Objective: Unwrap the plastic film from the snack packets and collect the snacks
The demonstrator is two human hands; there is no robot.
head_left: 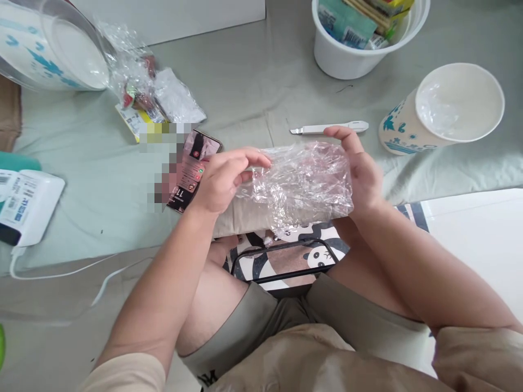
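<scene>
A crumpled sheet of clear plastic wrap is stretched between my two hands above the near edge of the cloth-covered table. At its left side, the fingers of my left hand pinch the film. My right hand grips the opposite edge, with its index finger raised toward a white utility knife. That knife lies on the cloth just beyond the wrap. Left of my left hand, a phone with a lit screen rests partly behind my fingers.
A paper cup with clear film inside stands at the right. Behind it is a white tub of packets. Bagged items and a large tilted cup are at the left. A white device with a cable sits near the left edge.
</scene>
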